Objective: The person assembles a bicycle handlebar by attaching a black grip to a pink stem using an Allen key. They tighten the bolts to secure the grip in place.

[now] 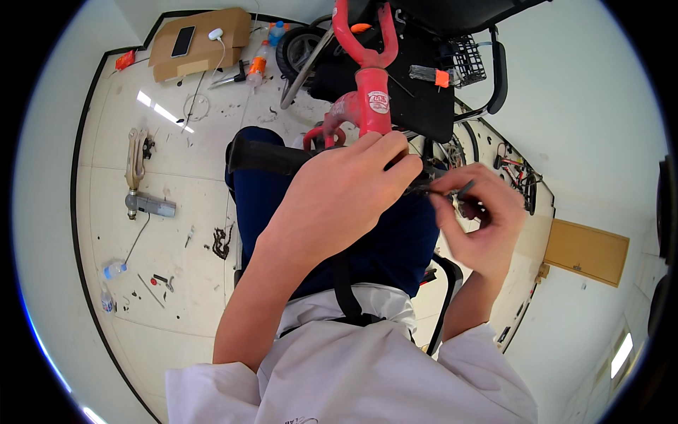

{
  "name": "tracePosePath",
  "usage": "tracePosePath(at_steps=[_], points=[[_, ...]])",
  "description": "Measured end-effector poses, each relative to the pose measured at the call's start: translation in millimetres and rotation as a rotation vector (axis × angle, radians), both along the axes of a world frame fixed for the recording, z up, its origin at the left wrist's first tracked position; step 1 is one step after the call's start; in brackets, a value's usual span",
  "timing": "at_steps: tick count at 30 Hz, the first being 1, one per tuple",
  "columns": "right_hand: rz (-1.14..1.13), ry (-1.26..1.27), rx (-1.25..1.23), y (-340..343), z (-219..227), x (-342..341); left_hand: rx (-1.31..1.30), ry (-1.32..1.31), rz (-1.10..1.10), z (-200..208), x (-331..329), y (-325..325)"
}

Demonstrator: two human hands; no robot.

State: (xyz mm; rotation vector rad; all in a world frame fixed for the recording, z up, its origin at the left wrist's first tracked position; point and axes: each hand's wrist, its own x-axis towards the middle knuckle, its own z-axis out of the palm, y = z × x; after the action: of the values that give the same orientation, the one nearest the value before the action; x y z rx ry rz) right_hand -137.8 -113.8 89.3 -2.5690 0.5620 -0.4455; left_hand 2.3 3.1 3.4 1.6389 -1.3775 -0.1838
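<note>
Covering the lower end of a red bicycle head tube with the left hand, fingers bent; cannot tell whether clamped on it. Pinching a thin dark piece, too blurred to identify, between 2 digits of the right hand, just beside the left. Noting a black handlebar end left of both hands, a black seat beyond.

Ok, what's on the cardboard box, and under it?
On the cardboard box: a phone, and a white plug-like piece with a cable. Underneath is covered; can't tell.
</note>
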Motion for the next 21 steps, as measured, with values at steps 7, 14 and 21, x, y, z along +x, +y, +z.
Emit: tracePosePath(at_steps=[7, 14, 21], points=[[-0.398, -0.087, 0.197, -126, -39, -46, -0.012, -0.02, -0.053, 2, 7, 0], [-0.27, 0.204, 0.321, -256, -174, -53, -0.083, -0.05, -0.036, 1, 11, -12], [-0.423, 0.27, 0.229, -333, -289, -2, -0.041, -0.098, -0.023, -1, 14, -8]])
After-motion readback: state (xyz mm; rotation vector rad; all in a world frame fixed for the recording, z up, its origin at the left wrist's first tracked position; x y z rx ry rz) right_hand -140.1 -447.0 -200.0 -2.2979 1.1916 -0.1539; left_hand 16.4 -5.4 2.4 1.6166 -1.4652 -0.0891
